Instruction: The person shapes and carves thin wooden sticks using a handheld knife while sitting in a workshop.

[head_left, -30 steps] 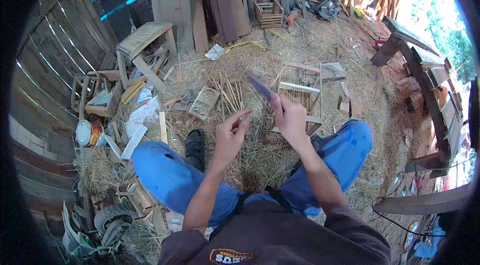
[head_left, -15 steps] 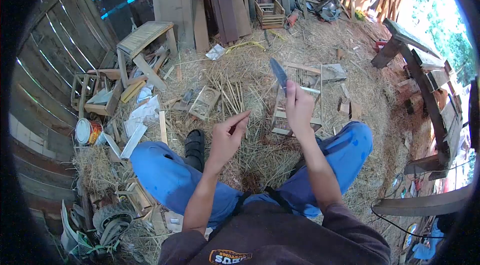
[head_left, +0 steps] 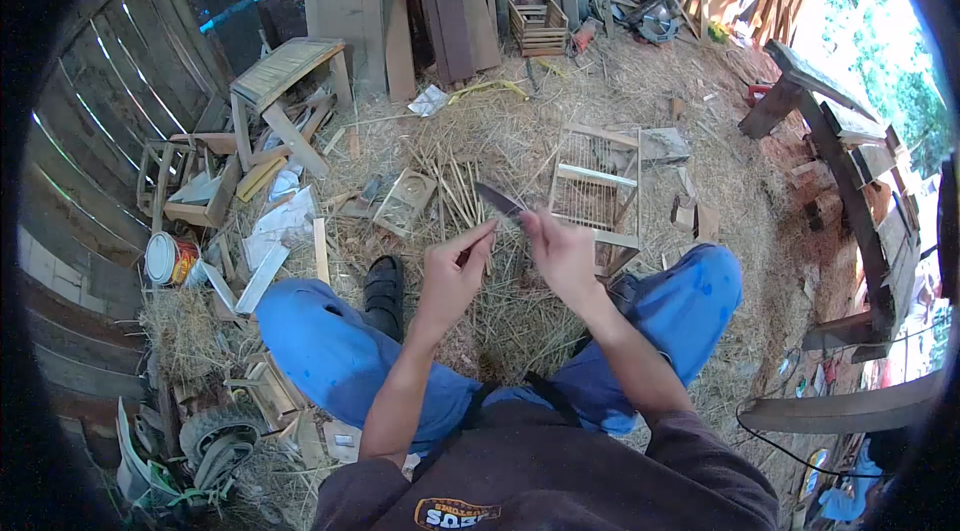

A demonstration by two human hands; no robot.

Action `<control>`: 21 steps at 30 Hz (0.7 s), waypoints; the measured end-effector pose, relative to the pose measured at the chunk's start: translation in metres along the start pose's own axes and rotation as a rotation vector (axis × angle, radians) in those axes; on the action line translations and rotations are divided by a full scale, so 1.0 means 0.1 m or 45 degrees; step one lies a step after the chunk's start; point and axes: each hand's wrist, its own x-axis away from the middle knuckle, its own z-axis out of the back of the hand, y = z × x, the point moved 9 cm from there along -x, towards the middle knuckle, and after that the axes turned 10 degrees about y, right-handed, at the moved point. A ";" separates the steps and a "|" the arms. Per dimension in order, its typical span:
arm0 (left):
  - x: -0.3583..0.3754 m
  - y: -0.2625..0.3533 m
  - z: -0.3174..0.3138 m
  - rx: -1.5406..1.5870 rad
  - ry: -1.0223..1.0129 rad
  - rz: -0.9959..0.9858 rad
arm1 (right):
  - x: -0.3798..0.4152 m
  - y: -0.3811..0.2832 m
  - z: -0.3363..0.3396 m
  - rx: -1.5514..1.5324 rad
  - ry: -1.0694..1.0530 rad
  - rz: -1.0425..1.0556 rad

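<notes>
My right hand [head_left: 563, 256] is closed round the handle of a knife [head_left: 498, 198]. Its dark blade points up and left, crossing just above the fingertips of my left hand [head_left: 455, 273]. Thumb and forefinger of that left hand are pinched together; what they hold, if anything, I cannot make out. Beyond the hands, thin wooden sticks [head_left: 458, 193] lie in a loose bundle on the straw. A slatted wooden cage frame [head_left: 598, 174] rests on the ground past my right hand, and a small wooden piece with round holes [head_left: 407, 201] lies to the left of the sticks.
Straw and shavings cover the ground. A small wooden stool [head_left: 290, 71], a paint can [head_left: 170, 259] and scrap wood are at left. A wooden crate [head_left: 538, 28] and a circular saw [head_left: 655, 21] sit at the back. A plank bench [head_left: 850, 161] runs along the right.
My right hand has swung left and down with the knife, bringing the blade close to my left fingertips. The left hand has stayed almost in place, still pinched.
</notes>
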 end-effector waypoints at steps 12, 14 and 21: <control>0.01 -0.07 -0.01 0.032 -0.009 0.081 | -0.03 -0.03 0.04 -0.061 0.004 -0.074; 0.00 -0.08 -0.02 0.057 -0.039 0.174 | -0.18 0.21 0.08 -0.024 0.142 -0.179; 0.00 -0.12 -0.08 0.149 -0.010 0.094 | -0.05 0.11 -0.04 0.012 -0.055 -0.162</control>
